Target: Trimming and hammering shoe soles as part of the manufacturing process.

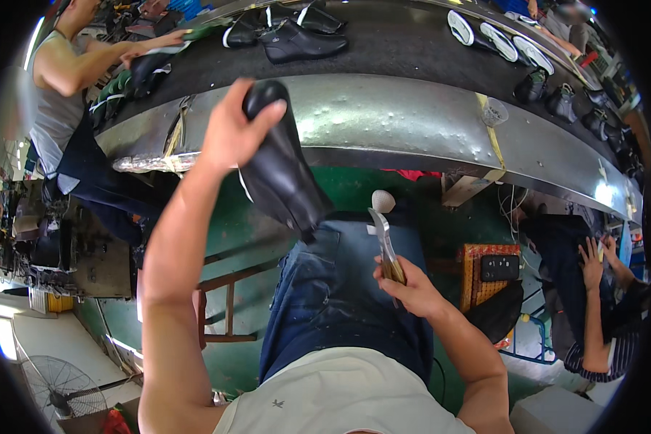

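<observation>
My left hand (233, 130) is clamped on the rounded end of a black boot (278, 166), thumb over its near side, so the boot slants across my view at ten to eleven o'clock, its other end down over my jeans (347, 289); whether it touches them I cannot tell. My right hand (410, 287) is wrapped around the handle of a metal tool (386, 246) at four o'clock, hooked head pointing up towards twelve, well apart from the boot. As I judge it, that smooth, glossy end is the weak point: a loosened thumb could let the boot swing or drop to the green floor (343, 184). The hooked head could scratch the leather or snag my jeans if my wrist turned carelessly. The metal edge (405, 108) of the bench curves across twelve o'clock, behind the boot in this view, so a hasty lift could knock against it; how near it is, I cannot tell. Between boot and tool I have a gap, with a pale round thing (383, 201) beside the tool's tip. At four o'clock, past my right wrist, a woven seat (474, 289) could limit a wide swing, with a co-worker (594, 304) beyond it.
</observation>
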{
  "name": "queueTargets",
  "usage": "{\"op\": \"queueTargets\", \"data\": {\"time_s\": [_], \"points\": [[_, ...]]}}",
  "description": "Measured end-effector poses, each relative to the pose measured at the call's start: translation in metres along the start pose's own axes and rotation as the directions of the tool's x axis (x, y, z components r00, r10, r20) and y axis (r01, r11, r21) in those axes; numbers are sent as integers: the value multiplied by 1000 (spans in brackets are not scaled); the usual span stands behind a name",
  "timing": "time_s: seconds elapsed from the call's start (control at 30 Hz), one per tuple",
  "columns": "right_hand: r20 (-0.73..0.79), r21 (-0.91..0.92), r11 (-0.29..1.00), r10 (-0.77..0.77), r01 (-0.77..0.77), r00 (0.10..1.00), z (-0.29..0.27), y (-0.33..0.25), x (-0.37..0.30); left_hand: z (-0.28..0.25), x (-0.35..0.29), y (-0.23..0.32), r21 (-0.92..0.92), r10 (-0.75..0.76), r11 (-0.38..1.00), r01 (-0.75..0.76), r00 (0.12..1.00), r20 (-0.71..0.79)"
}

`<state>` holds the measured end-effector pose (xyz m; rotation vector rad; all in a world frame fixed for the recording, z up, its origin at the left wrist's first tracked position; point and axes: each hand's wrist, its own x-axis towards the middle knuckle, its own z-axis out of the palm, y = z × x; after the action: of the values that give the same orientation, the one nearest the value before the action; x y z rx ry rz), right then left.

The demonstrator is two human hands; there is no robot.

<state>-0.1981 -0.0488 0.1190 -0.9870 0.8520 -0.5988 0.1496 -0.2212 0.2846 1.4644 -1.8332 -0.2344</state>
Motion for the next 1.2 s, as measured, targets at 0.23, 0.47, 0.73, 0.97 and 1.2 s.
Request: {"op": "queueTargets", "data": {"time_s": [0.23,0.47,0.73,0.97,1.2], "points": [[-136,-403,911,-156,89,978,-4,13,7,97,99,-42,568,-326,803,178,930,169],[-37,-681,708,-292,190,956,-8,-54,38,88,111,-87,129,-474,880,456,845,246],[-24,-934,309,-555,179,832,-11,-114,117,90,110,-91,85,-480,875,478,829,285],[-93,-760,648,-35,-48,995,-17,-151,146,90,112,-87,55,-516,847,528,795,318],[7,-828,561,-5,8,1000,-24,-165,158,90,126,-85,209,-489,872,442,803,342]]}}
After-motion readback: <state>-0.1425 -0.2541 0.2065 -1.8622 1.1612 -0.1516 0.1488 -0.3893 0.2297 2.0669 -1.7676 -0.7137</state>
